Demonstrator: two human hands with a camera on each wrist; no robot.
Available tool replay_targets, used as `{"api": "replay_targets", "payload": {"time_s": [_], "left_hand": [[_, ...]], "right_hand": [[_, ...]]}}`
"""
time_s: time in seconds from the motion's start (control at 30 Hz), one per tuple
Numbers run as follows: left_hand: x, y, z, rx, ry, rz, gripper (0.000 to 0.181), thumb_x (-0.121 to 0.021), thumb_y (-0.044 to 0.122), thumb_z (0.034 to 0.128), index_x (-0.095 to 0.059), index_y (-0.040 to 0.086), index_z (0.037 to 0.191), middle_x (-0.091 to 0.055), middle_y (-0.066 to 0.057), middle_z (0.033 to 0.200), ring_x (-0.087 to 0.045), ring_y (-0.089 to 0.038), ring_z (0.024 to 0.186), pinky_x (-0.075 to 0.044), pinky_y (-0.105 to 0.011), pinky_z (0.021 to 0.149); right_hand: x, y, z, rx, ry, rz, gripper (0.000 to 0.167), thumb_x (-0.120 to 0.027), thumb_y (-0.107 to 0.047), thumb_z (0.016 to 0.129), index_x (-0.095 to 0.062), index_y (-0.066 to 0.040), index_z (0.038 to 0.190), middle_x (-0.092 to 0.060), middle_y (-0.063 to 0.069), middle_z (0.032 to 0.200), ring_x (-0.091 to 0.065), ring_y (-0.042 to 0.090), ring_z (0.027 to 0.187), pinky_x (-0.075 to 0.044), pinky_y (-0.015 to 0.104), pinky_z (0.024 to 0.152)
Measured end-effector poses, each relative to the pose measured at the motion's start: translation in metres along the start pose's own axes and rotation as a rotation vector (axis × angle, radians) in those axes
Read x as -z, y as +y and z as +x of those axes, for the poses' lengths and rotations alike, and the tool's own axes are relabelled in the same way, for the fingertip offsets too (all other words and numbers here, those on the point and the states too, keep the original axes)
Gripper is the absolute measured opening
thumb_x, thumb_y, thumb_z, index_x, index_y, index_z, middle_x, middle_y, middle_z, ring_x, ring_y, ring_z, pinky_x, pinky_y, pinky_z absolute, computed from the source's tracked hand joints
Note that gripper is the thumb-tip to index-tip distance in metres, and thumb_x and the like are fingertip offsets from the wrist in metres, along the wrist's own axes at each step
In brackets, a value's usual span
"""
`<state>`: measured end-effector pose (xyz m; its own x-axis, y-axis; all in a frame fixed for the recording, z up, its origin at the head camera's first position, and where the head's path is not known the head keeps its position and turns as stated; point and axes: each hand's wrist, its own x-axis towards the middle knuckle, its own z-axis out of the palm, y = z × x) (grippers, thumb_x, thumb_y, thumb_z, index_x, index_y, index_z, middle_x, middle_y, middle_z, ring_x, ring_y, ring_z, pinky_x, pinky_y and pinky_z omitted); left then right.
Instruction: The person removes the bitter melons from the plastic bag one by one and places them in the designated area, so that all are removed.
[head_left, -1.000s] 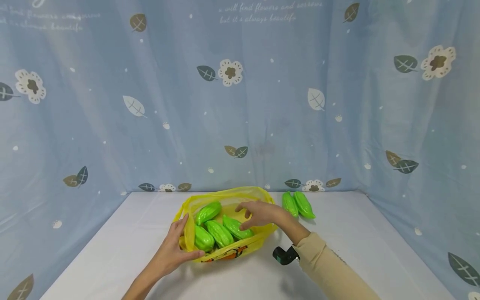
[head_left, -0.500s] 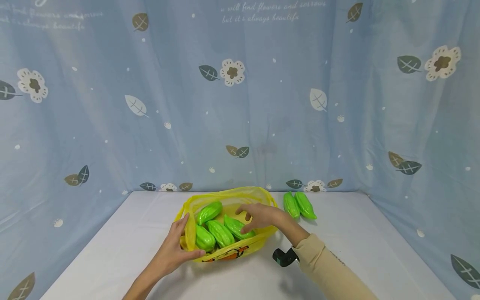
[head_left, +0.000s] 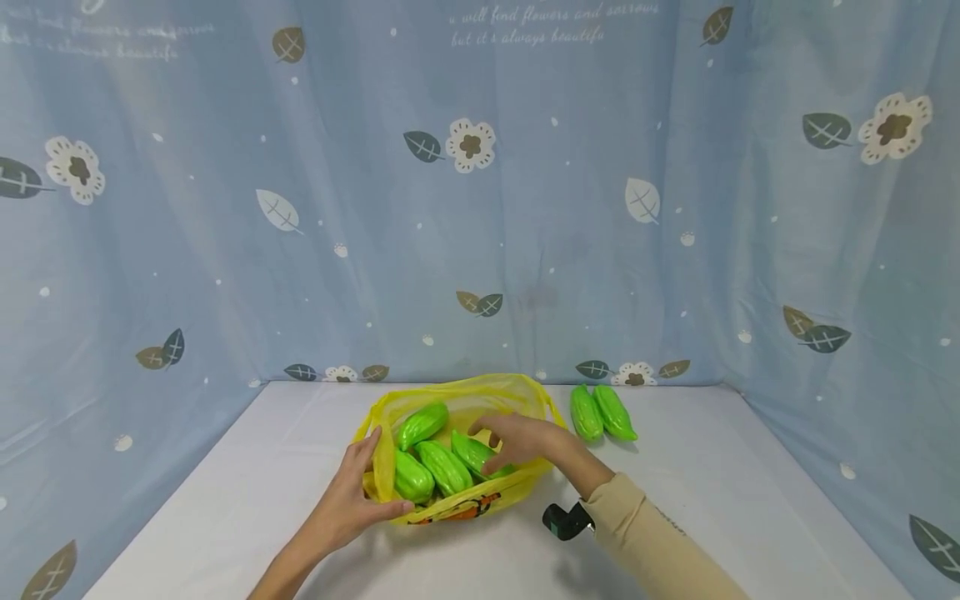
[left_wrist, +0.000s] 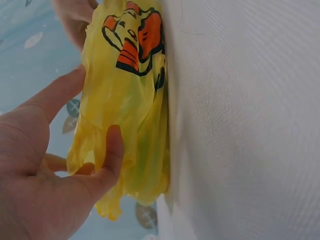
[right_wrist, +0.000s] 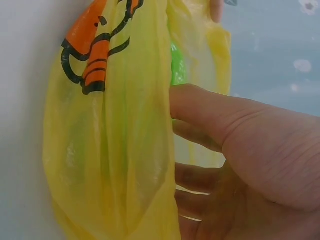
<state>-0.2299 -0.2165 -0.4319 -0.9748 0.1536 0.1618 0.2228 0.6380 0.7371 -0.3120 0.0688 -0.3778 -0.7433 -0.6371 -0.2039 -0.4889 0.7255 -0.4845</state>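
A yellow plastic bag (head_left: 517, 493) stands with its mouth open on the white table, several green bitter melons (head_left: 446, 468) inside. My left hand (head_left: 348, 496) holds the bag's left side, thumb along the front rim; in the left wrist view a finger (left_wrist: 114, 142) bends over the outside of the bag. My right hand (head_left: 525, 437) reaches over the right rim into the mouth, fingers loosely bent and spread. Its thumb lies over the rightmost melon (head_left: 472, 450); whether it touches is unclear. In the right wrist view the bag (right_wrist: 112, 165) hides the right fingertips.
Two more bitter melons (head_left: 602, 412) lie side by side on the table, right of the bag. Under the right sleeve (head_left: 637, 525) shows a black device (head_left: 566, 521). A blue patterned curtain (head_left: 510, 208) surrounds the table (head_left: 217, 500) at the back and sides.
My right hand has sunk slightly lower into the bag, near the rightmost bitter melon. The left hand keeps its hold on the bag. The head view has shifted a little.
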Motion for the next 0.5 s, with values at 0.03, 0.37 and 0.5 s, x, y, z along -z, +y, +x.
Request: {"api": "replay_targets", "payload": {"time_s": [0.03, 0.37, 0.5], "left_hand": [[0.0000, 0.0000, -0.0001, 0.000, -0.002, 0.002, 0.117, -0.086, 0.042, 0.0714, -0.015, 0.009, 0.158, -0.028, -0.020, 0.152, -0.038, -0.042, 0.137, -0.034, -0.063, 0.109], [-0.0002, 0.0018, -0.0023, -0.014, -0.001, 0.004, 0.118, -0.087, 0.041, 0.0695, -0.016, 0.010, 0.158, -0.029, -0.017, 0.152, -0.042, -0.039, 0.134, -0.036, -0.061, 0.107], [-0.0018, 0.0016, -0.0020, -0.038, 0.007, 0.009, 0.120, -0.089, 0.040, 0.0673, -0.017, 0.008, 0.158, -0.030, -0.018, 0.151, -0.044, -0.038, 0.132, -0.037, -0.059, 0.107]], "right_hand": [[-0.0006, -0.0003, 0.0003, 0.000, 0.000, -0.001, 0.060, -0.075, -0.027, 0.087, -0.050, -0.016, 0.140, -0.061, 0.009, 0.130, -0.059, 0.029, 0.120, -0.052, 0.036, 0.087], [-0.0023, -0.0070, 0.0049, -0.034, -0.014, -0.047, 0.060, -0.076, -0.027, 0.087, -0.049, -0.019, 0.141, -0.061, 0.008, 0.129, -0.059, 0.026, 0.117, -0.052, 0.034, 0.087], [-0.0029, -0.0082, 0.0055, -0.048, -0.017, -0.065, 0.060, -0.076, -0.026, 0.087, -0.050, -0.019, 0.140, -0.059, 0.004, 0.132, -0.058, 0.026, 0.119, -0.051, 0.035, 0.089]]}}
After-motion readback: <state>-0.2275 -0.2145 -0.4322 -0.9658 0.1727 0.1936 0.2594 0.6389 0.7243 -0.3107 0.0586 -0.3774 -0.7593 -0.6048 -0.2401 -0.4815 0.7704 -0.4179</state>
